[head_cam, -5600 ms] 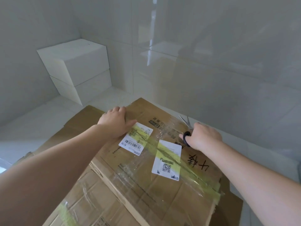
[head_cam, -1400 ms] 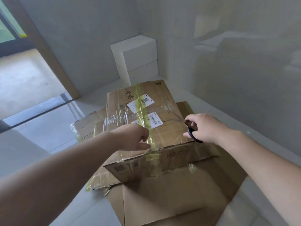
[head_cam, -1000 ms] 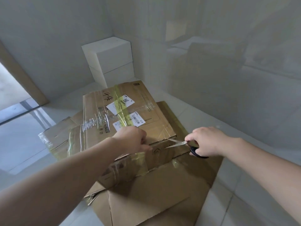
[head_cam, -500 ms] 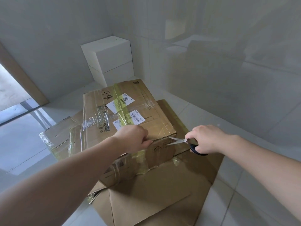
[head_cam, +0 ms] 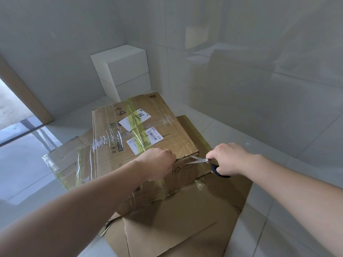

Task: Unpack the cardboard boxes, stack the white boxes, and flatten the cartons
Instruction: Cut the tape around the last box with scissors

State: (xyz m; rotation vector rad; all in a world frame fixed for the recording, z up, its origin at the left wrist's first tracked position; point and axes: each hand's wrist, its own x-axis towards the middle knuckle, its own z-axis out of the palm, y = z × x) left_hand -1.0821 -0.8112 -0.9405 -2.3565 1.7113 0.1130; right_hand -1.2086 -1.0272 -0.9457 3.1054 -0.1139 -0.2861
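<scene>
Your right hand (head_cam: 229, 159) grips scissors (head_cam: 199, 160) at the sealed carton (head_cam: 141, 130) edge your left hand (head_cam: 157, 161) pinches; beyond both hands, two white boxes (head_cam: 122, 71) stand stacked, flattened cartons (head_cam: 176, 225) beneath, so this carton remains unopened.

Two white boxes (head_cam: 120, 71), stacked in the corner; one sealed cardboard carton (head_cam: 141, 130) bearing two white shipping labels (head_cam: 134, 119); at least two flattened cartons beneath and beside it, one to the left (head_cam: 66, 160) and one in front (head_cam: 176, 219), exact number unclear where they overlap; one pair of scissors (head_cam: 206, 162); two bare hands, left (head_cam: 157, 162) and right (head_cam: 228, 158)
</scene>
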